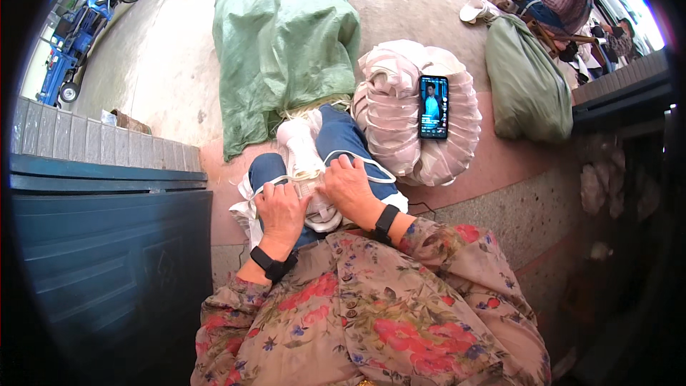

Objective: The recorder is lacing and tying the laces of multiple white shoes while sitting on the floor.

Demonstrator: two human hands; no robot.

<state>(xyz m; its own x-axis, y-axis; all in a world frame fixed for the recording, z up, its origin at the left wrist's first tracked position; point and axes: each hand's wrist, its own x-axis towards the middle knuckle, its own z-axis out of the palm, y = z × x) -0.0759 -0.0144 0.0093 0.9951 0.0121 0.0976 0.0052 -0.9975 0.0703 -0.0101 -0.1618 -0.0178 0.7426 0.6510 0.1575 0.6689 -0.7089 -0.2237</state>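
Across my jeans-clad lap (343, 132) lies a white shoe upper (299, 144), its narrower end pointing away from me. A white lace (371, 162) runs through it and loops out to both sides, over each knee. My left hand (281, 211) is closed at the upper's near left side, fingers bent and pinching the lace. On the right side, my right hand (350, 189) is also closed on the lace, with the thumb against the upper. The fingertips partly hide where the lace enters. Both wrists wear black bands.
Right of my knees, bundled pale uppers (386, 107) carry a lit phone (434, 107). A green sack (286, 36) lies ahead; another sack (525, 78) leans at right. A blue door panel (114, 250) stands left. Far right sits a person (568, 3); far left is a blue vehicle (68, 50).
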